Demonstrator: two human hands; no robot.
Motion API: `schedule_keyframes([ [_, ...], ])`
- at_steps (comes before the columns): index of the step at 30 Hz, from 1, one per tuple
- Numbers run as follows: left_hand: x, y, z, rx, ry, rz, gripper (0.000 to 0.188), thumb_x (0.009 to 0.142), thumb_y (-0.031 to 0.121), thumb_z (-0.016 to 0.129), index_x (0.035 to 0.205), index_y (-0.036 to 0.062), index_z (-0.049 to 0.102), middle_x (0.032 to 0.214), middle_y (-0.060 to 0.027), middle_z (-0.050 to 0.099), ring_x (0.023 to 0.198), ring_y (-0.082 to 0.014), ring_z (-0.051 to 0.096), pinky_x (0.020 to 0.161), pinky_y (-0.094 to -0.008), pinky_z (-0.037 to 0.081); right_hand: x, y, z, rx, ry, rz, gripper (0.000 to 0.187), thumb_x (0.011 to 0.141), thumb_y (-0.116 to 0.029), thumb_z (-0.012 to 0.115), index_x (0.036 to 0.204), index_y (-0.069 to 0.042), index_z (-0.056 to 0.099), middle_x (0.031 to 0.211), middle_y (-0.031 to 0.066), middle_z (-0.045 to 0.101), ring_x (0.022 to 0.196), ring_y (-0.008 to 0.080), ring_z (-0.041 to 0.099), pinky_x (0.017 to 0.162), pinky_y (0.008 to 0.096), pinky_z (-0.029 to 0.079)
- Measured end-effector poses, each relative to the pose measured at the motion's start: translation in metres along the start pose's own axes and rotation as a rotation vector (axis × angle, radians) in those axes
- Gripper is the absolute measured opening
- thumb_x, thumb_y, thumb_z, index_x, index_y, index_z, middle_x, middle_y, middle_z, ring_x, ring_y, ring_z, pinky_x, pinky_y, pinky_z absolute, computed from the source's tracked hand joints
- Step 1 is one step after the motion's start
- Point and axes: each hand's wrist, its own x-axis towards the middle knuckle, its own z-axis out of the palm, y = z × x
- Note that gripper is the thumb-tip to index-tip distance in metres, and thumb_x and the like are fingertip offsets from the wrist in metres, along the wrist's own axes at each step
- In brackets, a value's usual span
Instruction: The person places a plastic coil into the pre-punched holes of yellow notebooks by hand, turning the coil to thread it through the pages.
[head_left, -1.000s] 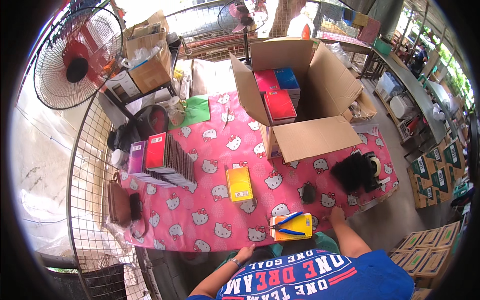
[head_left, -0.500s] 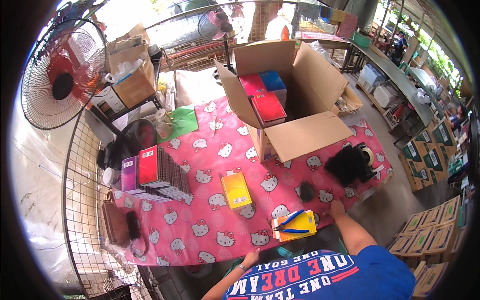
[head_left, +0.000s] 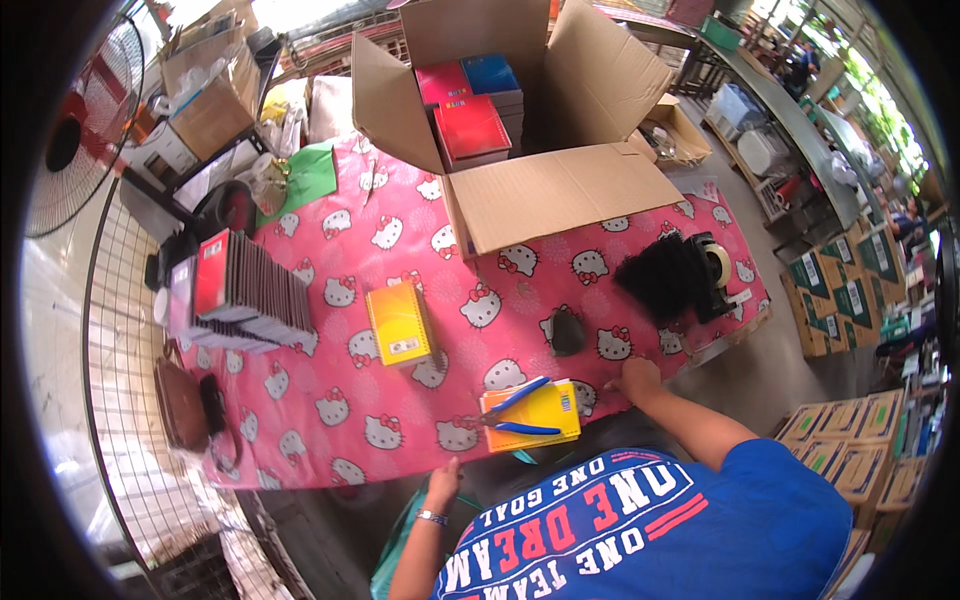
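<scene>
My left hand (head_left: 443,486), with a band round the wrist, is at the table's front edge; its fingers are mostly hidden. My right hand (head_left: 637,379) rests on the table's near right edge, fingers partly spread, nothing seen in them. Between the hands lies a small pile of yellow and orange notebooks (head_left: 560,408), topped by blue-handled pliers (head_left: 528,430) with jaws pointing left. A stack of yellow spiral notebooks (head_left: 397,320) stands farther left. Beyond my right hand sit a dark rounded lump (head_left: 566,333) and a black fuzzy bundle (head_left: 658,278).
An open cardboard box (head_left: 570,195) holding red and blue notebooks stands at the back. Tall spiral notebook stacks (head_left: 250,290) and a brown bag (head_left: 180,405) are at the left. A tape dispenser (head_left: 715,275) stands right; cartons (head_left: 845,450) are piled beyond the table.
The view has shifted, so the table and its things sit farther left and higher. My left hand has turned more upright at the edge; my right hand stays on the table.
</scene>
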Motion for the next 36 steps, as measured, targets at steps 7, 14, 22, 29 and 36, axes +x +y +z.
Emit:
schedule_keyframes([
  [7,-0.027,0.015,0.017,-0.414,0.155,-0.142,0.051,0.105,0.046,0.042,0.119,0.0026,0.064,0.115,-0.0120,0.071,0.100,-0.0261,0.069,0.085,-0.0425,0.048,0.018,0.015,-0.031,-0.098,-0.052,-0.544,0.041,0.081,-0.047,0.072,0.077,-0.006,0.073,0.079,0.0148,0.071,0.078,0.0334,0.070,0.072,0.0474,0.054],
  [14,-0.029,0.033,0.047,-0.567,0.366,-0.191,0.049,0.105,0.040,0.035,0.128,0.0050,0.058,0.127,-0.0114,0.066,0.110,-0.0308,0.066,0.087,-0.0473,0.045,0.094,0.052,-0.042,0.148,0.535,-0.651,0.026,0.084,-0.025,0.068,0.102,-0.007,0.061,0.095,0.0120,0.060,0.086,0.0315,0.064,0.071,0.0412,0.055],
  [22,-0.019,0.008,0.038,-0.672,0.262,-0.150,0.056,0.106,0.049,0.032,0.127,0.0046,0.059,0.127,-0.0124,0.067,0.116,-0.0306,0.063,0.102,-0.0563,0.038,0.118,0.057,-0.018,0.074,0.535,-0.635,0.019,0.084,-0.016,0.062,0.101,-0.007,0.061,0.095,0.0106,0.058,0.088,0.0275,0.063,0.073,0.0391,0.054],
  [29,-0.016,0.038,0.050,-0.549,0.295,-0.213,0.058,0.107,0.049,0.029,0.122,0.0041,0.062,0.125,-0.0135,0.067,0.120,-0.0340,0.060,0.104,-0.0625,0.033,0.119,0.071,-0.012,0.065,0.528,-0.654,0.015,0.085,-0.012,0.057,0.098,-0.006,0.062,0.092,0.0126,0.061,0.087,0.0292,0.065,0.073,0.0411,0.054],
  [36,-0.013,0.036,0.060,-0.466,0.489,-0.188,0.061,0.105,0.055,0.033,0.122,0.0031,0.061,0.112,-0.0131,0.071,0.096,-0.0314,0.069,0.084,-0.0529,0.048,0.139,0.070,-0.033,0.464,0.403,-0.637,0.028,0.093,-0.011,0.051,0.116,-0.001,0.063,0.099,0.0214,0.065,0.091,0.0398,0.064,0.080,0.0488,0.052],
])
